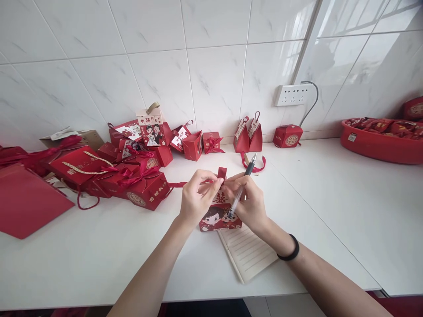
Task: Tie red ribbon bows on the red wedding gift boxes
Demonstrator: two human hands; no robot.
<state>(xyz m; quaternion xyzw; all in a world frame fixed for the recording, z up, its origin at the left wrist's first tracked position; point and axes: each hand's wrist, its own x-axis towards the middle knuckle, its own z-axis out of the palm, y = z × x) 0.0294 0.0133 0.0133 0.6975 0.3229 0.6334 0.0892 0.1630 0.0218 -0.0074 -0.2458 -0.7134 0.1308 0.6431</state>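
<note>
A red gift box (212, 218) with cartoon faces and a Chinese character stands in front of me, partly hidden by my hands. At its top, my left hand (197, 193) pinches a dark red ribbon (222, 172) between thumb and fingers, and a loop of it sticks up. My right hand (251, 199) is closed around a pen (251, 164), which points up and away. Its fingertips are also close to the ribbon, but whether they grip it I cannot tell. Beneath the box and my right wrist lies a lined notebook (253, 253), open.
Several red gift boxes (148, 191) are piled on the left of the white table (185, 273). More small boxes (255, 140) line the tiled wall. A red basin (380, 143) of wrapped items stands far right, and a power strip (293, 95) is on the wall.
</note>
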